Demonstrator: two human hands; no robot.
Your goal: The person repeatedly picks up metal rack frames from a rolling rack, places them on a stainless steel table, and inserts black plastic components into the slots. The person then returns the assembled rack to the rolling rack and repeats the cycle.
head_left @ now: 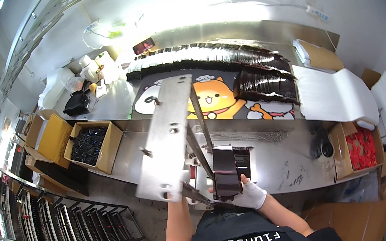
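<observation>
Two hands work a press: the gloved right hand [253, 194] grips a glossy dark folded sleeve [226, 173]; the left hand [176, 191] seems clamped on the grey metal lever plate [165, 137].

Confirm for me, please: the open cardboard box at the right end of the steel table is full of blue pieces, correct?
Not quite: the pieces in that cardboard box are red, not blue. The rest holds: the box is open and sits at the right end of the steel table, as the head view shows.

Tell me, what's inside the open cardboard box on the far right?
The cardboard box holds a heap of small red pieces. Anything beneath the heap, and the box's bottom, is covered.
</observation>
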